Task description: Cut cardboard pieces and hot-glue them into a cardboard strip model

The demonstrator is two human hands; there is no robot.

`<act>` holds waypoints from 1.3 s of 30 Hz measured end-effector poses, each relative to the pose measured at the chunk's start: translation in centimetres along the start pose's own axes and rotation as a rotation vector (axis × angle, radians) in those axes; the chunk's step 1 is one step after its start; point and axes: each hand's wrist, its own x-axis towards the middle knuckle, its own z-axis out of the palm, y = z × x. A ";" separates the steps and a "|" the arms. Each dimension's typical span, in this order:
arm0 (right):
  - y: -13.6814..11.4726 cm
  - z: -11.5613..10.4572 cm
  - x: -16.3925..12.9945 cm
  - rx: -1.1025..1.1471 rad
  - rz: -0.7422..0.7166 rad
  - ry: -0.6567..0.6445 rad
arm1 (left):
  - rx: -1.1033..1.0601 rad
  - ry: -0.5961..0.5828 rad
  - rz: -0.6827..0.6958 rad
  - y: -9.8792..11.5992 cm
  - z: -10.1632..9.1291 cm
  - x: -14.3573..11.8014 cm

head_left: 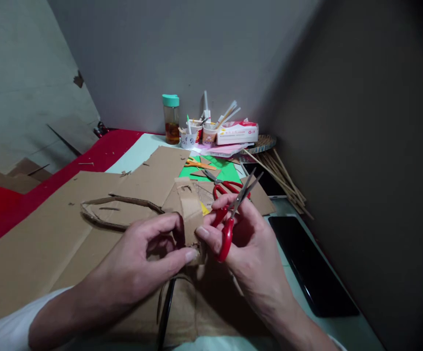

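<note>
Between both hands, a cardboard strip [190, 209] stands pinched: left hand [141, 263] closed on its base, right hand [244, 239] touching it while gripping red-handled scissors [233, 214], blades pointing up and away.

1. Left hand [149, 258] – enters from lower left, forearm bare, palm turned inward; thumb and forefinger curled into a pinch, tips meeting at centre.
2. Right hand [248, 239] – enters from lower right, wrist bent inward; fingers folded closed, thumb tip pressed toward the left fingertips.
3. Both hands close together, fingertips almost touching, raised above the work surface.
</note>
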 end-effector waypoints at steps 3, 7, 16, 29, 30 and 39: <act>0.2 0.2 0.1 0.022 0.019 0.018 | -0.050 0.014 0.039 0.0 -0.3 0.1; 0.6 0.5 0.2 0.051 0.080 0.001 | -0.205 0.109 0.078 0.8 -0.4 0.3; 1.2 0.4 0.4 0.041 0.142 -0.071 | -0.724 0.205 0.002 0.7 -0.8 1.2; 2.0 -0.4 0.5 0.152 0.234 -0.207 | -0.779 -0.029 0.012 1.3 -1.8 1.0; 2.2 -0.5 0.4 0.174 0.252 -0.232 | -0.759 -0.076 0.006 1.4 -1.7 0.9; 2.3 -0.8 0.7 0.084 0.234 -0.195 | -0.534 0.299 -0.047 0.9 -1.5 1.7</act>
